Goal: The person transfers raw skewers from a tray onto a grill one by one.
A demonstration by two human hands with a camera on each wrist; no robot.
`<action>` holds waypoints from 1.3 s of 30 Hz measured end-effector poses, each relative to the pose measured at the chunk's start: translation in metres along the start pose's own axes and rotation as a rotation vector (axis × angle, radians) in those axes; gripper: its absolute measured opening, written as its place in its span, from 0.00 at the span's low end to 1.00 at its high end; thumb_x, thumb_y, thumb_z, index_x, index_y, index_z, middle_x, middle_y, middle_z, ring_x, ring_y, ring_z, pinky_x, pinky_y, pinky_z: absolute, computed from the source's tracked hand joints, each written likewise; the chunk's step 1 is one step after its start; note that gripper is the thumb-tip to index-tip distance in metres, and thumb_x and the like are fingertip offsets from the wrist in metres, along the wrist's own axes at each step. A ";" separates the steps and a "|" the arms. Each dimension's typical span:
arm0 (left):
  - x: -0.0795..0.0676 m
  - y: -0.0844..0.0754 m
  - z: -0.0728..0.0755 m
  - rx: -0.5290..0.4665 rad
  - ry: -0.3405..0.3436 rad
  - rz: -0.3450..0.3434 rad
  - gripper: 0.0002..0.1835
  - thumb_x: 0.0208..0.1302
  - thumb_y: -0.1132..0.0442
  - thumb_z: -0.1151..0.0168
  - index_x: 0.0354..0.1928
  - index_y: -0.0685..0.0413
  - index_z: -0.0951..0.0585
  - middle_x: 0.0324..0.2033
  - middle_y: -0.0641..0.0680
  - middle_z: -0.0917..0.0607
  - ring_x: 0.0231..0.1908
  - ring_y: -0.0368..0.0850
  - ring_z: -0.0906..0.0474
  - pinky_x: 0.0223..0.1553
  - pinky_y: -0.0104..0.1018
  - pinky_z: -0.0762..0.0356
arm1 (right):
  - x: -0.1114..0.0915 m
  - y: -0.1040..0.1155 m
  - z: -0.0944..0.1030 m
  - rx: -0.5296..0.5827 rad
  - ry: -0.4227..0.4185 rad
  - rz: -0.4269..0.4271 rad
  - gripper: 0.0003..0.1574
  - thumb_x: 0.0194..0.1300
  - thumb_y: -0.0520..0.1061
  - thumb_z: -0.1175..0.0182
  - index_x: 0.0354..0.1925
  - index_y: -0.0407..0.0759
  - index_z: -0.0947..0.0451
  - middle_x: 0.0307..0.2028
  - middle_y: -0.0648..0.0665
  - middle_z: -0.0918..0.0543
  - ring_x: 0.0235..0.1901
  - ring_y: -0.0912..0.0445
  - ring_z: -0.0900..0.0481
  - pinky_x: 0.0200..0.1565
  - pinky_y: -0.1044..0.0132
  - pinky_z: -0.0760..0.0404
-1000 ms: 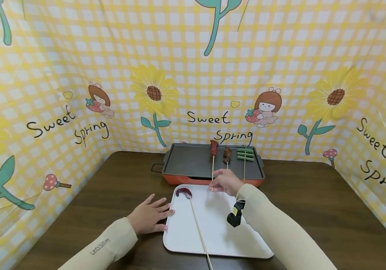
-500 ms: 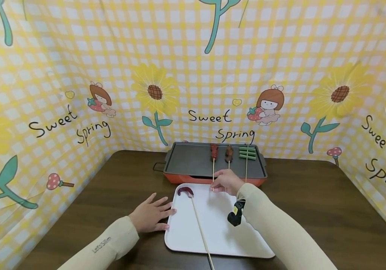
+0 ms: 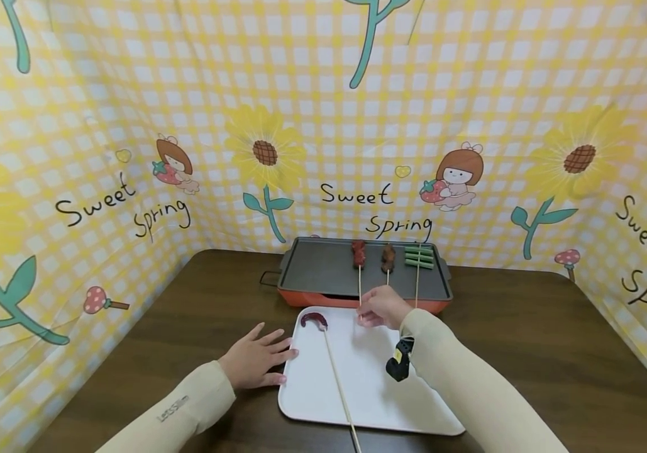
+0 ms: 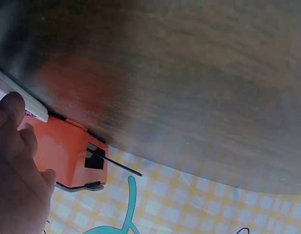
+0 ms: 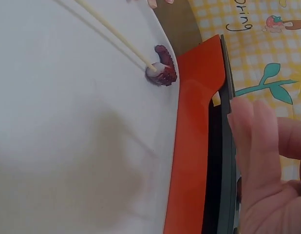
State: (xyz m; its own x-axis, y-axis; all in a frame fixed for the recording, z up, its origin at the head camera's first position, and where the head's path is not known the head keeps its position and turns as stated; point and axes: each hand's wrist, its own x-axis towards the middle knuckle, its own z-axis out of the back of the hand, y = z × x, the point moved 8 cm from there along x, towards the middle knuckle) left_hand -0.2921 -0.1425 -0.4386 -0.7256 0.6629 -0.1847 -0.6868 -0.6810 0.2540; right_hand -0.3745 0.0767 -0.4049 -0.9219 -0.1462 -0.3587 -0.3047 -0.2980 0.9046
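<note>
My right hand point(image 3: 382, 307) pinches the stick of a skewer of red meat point(image 3: 359, 254), whose meat end is over the griddle's dark plate. To its right on the griddle point(image 3: 314, 267) are a brown meat skewer point(image 3: 388, 258) and a skewer of green vegetable pieces point(image 3: 419, 257). My left hand point(image 3: 258, 360) has its fingers spread, with fingertips at the left rim of the white tray point(image 3: 371, 402). On that tray lies a skewer with a curled dark-red octopus-like tentacle point(image 3: 315, 319), its stick reaching past the front edge. The pinched stick cannot be made out in the right wrist view.
The orange-sided griddle stands right behind the tray, with a wire handle point(image 3: 269, 278) at its left. Both sit on a dark wooden table point(image 3: 187, 314). A yellow checked cloth point(image 3: 323, 157) hangs behind and along both sides.
The red meat end has come down and slightly nearer, from above the griddle's back edge to over its plate. My right hand keeps its pinch; my left hand stays by the tray.
</note>
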 end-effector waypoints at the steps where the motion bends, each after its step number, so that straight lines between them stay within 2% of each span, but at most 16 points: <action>1: 0.000 0.000 0.000 0.000 0.002 -0.001 0.32 0.68 0.35 0.58 0.69 0.39 0.31 0.66 0.48 0.30 0.69 0.49 0.41 0.65 0.58 0.47 | -0.001 -0.001 0.000 -0.013 0.001 0.004 0.18 0.62 0.29 0.42 0.52 0.26 0.27 0.25 0.42 0.21 0.17 0.59 0.24 0.22 0.71 0.22; 6: 0.000 -0.001 -0.002 -0.002 0.007 -0.005 0.32 0.68 0.35 0.57 0.69 0.39 0.31 0.66 0.48 0.30 0.68 0.49 0.40 0.65 0.58 0.47 | -0.006 -0.001 -0.007 -0.127 0.013 0.043 0.11 0.63 0.31 0.42 0.42 0.22 0.24 0.16 0.44 0.22 0.12 0.60 0.25 0.20 0.69 0.21; 11: 0.001 -0.003 -0.002 -0.018 -0.015 -0.011 0.32 0.68 0.35 0.58 0.68 0.40 0.30 0.66 0.48 0.29 0.68 0.50 0.40 0.65 0.58 0.47 | -0.018 0.000 -0.008 -0.294 -0.011 0.104 0.11 0.65 0.37 0.41 0.36 0.25 0.21 0.14 0.44 0.21 0.12 0.59 0.24 0.21 0.66 0.20; 16: 0.005 -0.005 -0.004 -0.015 -0.034 -0.027 0.33 0.69 0.34 0.60 0.68 0.41 0.30 0.66 0.49 0.30 0.69 0.50 0.41 0.65 0.59 0.48 | -0.053 -0.017 -0.010 -0.564 0.059 0.191 0.15 0.65 0.43 0.40 0.28 0.31 0.20 0.11 0.45 0.23 0.12 0.57 0.23 0.19 0.63 0.20; 19: 0.006 -0.005 -0.005 -0.009 -0.032 -0.022 0.32 0.68 0.35 0.59 0.69 0.40 0.31 0.67 0.48 0.31 0.69 0.49 0.42 0.65 0.58 0.48 | -0.077 -0.032 -0.011 -0.663 0.119 0.224 0.13 0.63 0.44 0.38 0.26 0.35 0.20 0.09 0.46 0.24 0.10 0.58 0.25 0.17 0.64 0.22; 21: 0.006 -0.003 -0.005 -0.006 -0.028 -0.014 0.32 0.68 0.35 0.57 0.69 0.40 0.31 0.67 0.48 0.31 0.69 0.49 0.42 0.65 0.58 0.49 | -0.091 -0.039 -0.011 -0.667 0.160 0.235 0.11 0.61 0.44 0.37 0.28 0.36 0.20 0.10 0.46 0.25 0.09 0.58 0.26 0.16 0.64 0.23; 24: 0.006 -0.001 -0.005 -0.004 -0.023 -0.007 0.32 0.68 0.35 0.57 0.69 0.39 0.31 0.67 0.48 0.31 0.69 0.49 0.42 0.66 0.58 0.49 | -0.105 -0.047 -0.012 -0.612 0.222 0.240 0.09 0.60 0.43 0.36 0.33 0.36 0.20 0.11 0.46 0.24 0.10 0.57 0.25 0.15 0.63 0.23; 30: 0.003 -0.002 -0.002 -0.029 -0.040 -0.024 0.33 0.69 0.34 0.60 0.68 0.41 0.31 0.67 0.49 0.31 0.69 0.50 0.41 0.65 0.58 0.48 | -0.119 -0.067 -0.025 -0.464 0.330 0.186 0.20 0.58 0.42 0.36 0.48 0.34 0.24 0.12 0.45 0.23 0.11 0.58 0.25 0.14 0.64 0.24; 33: 0.001 -0.001 -0.001 -0.042 -0.062 -0.032 0.35 0.69 0.33 0.64 0.68 0.43 0.30 0.66 0.51 0.30 0.68 0.51 0.40 0.65 0.58 0.47 | -0.123 -0.076 -0.035 -0.405 0.354 0.182 0.23 0.58 0.41 0.36 0.51 0.34 0.25 0.12 0.46 0.23 0.10 0.60 0.27 0.13 0.67 0.26; 39: 0.000 0.000 0.000 -0.020 -0.039 -0.019 0.33 0.69 0.35 0.60 0.68 0.43 0.30 0.66 0.50 0.30 0.68 0.51 0.40 0.65 0.58 0.47 | -0.130 -0.088 -0.050 -0.348 0.368 0.221 0.25 0.54 0.38 0.34 0.52 0.35 0.26 0.14 0.46 0.21 0.11 0.61 0.26 0.15 0.69 0.27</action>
State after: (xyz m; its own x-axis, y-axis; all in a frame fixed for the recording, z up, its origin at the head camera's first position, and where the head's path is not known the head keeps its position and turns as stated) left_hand -0.2923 -0.1424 -0.4384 -0.7108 0.6868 -0.1522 -0.7012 -0.6743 0.2316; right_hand -0.2161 0.0752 -0.4496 -0.7914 -0.5421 -0.2825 0.0410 -0.5082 0.8603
